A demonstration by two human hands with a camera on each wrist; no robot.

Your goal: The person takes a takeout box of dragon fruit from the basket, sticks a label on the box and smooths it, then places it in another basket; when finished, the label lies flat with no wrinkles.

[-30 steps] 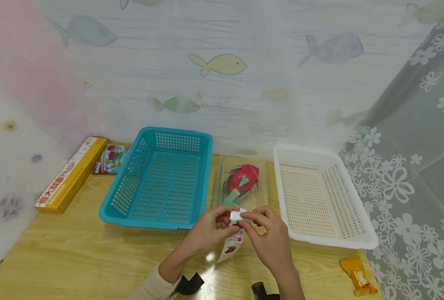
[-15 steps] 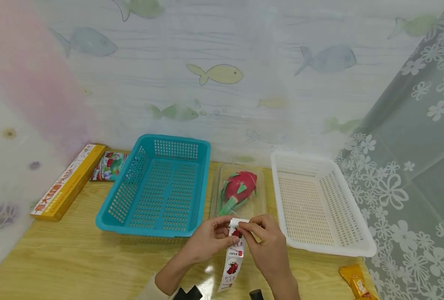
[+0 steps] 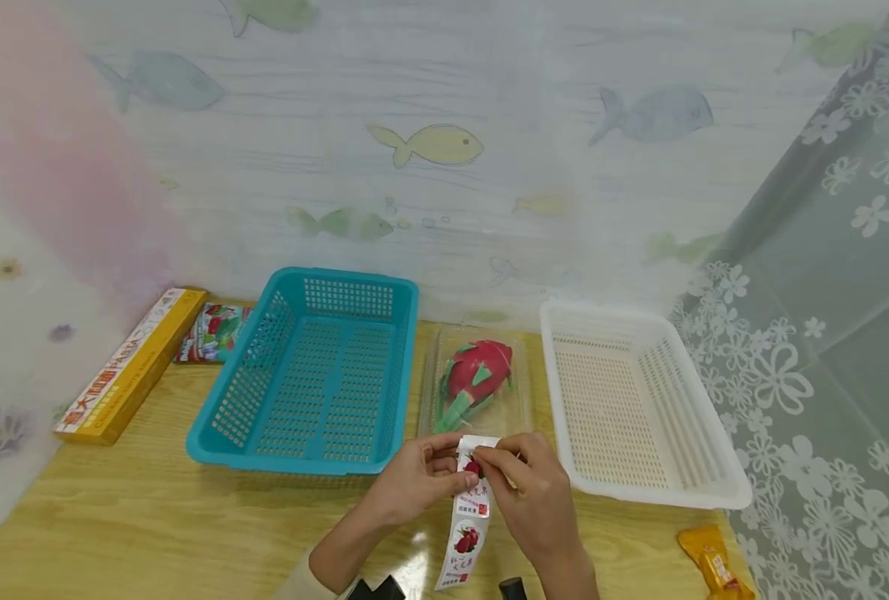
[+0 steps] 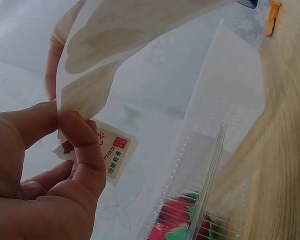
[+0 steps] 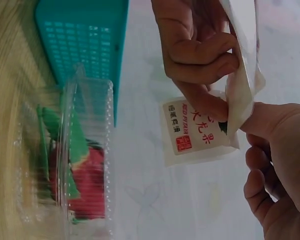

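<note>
I held a long, narrow strip of glossy white paper labels printed with red pitaya pictures and lettering point(image 3: 465, 542) above the pale, wood-grained table point(image 3: 189, 533), nearer to me than the clear plastic box; its long axis ran roughly away from me, the free end hanging toward my body and leaning a little left, the other end up between my fingers; the print stood right way up for me, each fruit picture above its lettering. My left hand point(image 3: 417, 481) pinched the strip's left edge, thumb in front and the other fingers bent behind; my right hand point(image 3: 536, 492) had thumb and forefinger together, nipping it near the top. In both wrist views a label with red lettering showed past my fingers; whether it was joined to the strip I could not tell.

Just beyond my hands lay the clear, rectangular plastic box point(image 3: 516, 414); inside it, a red, oval pitaya with green scales point(image 3: 481, 368) lay slantwise, its green end pointing near and left, its rounded red end far and right; to the left stood a turquoise, slotted plastic basket point(image 3: 302, 461); to the right, a white, slotted plastic basket point(image 3: 661, 493), with a small orange wrapped packet point(image 3: 716, 565) near its closest corner.
</note>
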